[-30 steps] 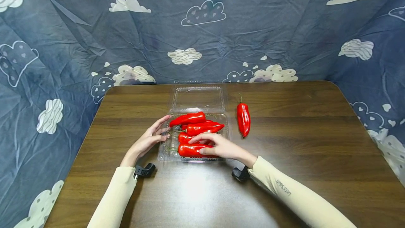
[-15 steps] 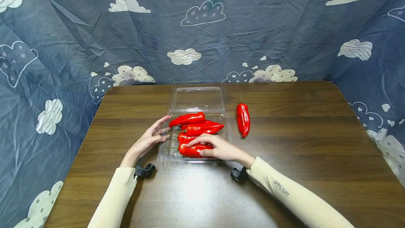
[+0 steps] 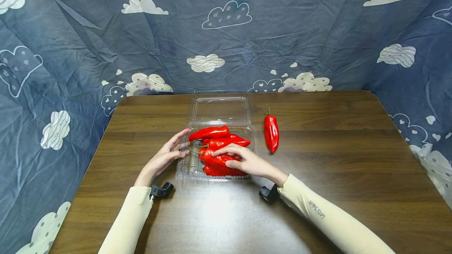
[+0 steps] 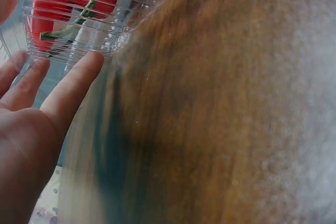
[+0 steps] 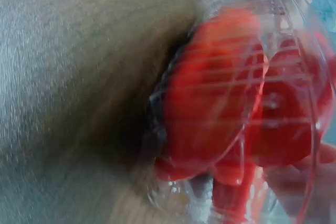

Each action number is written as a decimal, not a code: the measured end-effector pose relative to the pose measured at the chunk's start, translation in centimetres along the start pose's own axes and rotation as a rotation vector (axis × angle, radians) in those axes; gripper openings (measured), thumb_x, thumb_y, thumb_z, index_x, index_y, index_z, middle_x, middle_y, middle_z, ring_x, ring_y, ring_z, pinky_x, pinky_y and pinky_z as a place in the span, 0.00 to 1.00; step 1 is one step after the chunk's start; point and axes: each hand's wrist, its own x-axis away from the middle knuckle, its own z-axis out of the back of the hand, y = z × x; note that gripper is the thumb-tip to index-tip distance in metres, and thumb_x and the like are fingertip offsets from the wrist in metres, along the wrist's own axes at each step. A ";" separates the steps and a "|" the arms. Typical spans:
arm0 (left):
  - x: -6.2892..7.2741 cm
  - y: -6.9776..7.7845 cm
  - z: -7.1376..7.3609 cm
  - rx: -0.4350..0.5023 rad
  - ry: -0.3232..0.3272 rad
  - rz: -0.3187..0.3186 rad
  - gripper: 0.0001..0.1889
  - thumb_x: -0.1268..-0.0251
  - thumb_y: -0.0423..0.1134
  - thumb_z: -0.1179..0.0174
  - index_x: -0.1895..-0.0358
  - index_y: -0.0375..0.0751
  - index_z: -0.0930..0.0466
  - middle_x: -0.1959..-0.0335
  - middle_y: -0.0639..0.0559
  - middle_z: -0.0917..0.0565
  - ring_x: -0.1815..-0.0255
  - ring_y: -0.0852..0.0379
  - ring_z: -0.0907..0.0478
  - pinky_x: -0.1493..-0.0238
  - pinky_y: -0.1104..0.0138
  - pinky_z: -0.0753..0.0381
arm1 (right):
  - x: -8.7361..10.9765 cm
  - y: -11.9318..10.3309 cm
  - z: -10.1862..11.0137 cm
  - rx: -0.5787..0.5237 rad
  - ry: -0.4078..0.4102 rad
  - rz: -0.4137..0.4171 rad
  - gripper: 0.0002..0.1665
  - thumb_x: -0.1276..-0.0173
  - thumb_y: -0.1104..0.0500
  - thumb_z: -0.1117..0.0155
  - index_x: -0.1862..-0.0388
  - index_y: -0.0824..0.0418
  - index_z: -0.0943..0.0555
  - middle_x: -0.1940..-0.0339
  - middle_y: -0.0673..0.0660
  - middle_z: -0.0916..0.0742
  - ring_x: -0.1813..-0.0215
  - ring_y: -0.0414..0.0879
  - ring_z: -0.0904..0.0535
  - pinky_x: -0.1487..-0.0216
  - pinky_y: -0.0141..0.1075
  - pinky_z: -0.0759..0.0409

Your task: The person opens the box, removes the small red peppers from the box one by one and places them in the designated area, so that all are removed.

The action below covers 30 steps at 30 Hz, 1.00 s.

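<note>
A clear plastic clamshell container [image 3: 181, 176] holds several long red peppers with green stems. My right hand [image 3: 248, 163] is over the near right part of the container. Its fingers and thumb grip a red pepper [image 3: 210, 156], while another pepper [image 3: 212, 171] lies at the front wall. My left hand [image 3: 162, 159] is at the container's left side, fingers extended and touching the wall. In the left wrist view its fingertips [image 4: 93, 61] meet the ribbed plastic, beyond which a green stem [image 4: 86, 14] shows. The right wrist view is blurred, with red peppers [image 5: 215, 93] behind the clear wall.
The container's lid [image 3: 220, 111] is folded back flat near the table's far edge. To the right of the container a single red pepper [image 3: 271, 133] lies on the brown wooden table [image 3: 328, 144]. A blue cloth with clouds [image 3: 226, 42] hangs behind.
My right hand has shifted slightly away from me inside the container. The pepper under it moved back from the front wall, and the near peppers now lie differently. My left hand has stayed put.
</note>
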 end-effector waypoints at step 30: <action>0.1 -0.2 0.0 -0.025 0.006 0.000 0.40 0.39 0.17 0.54 0.24 0.36 0.57 0.23 0.41 0.56 0.29 0.33 0.50 0.38 0.61 0.29 | 1.9 0.2 3.8 -0.262 0.348 -0.107 0.26 0.33 0.68 0.45 0.35 0.68 0.31 0.38 0.64 0.25 0.40 0.54 0.28 0.42 0.33 0.29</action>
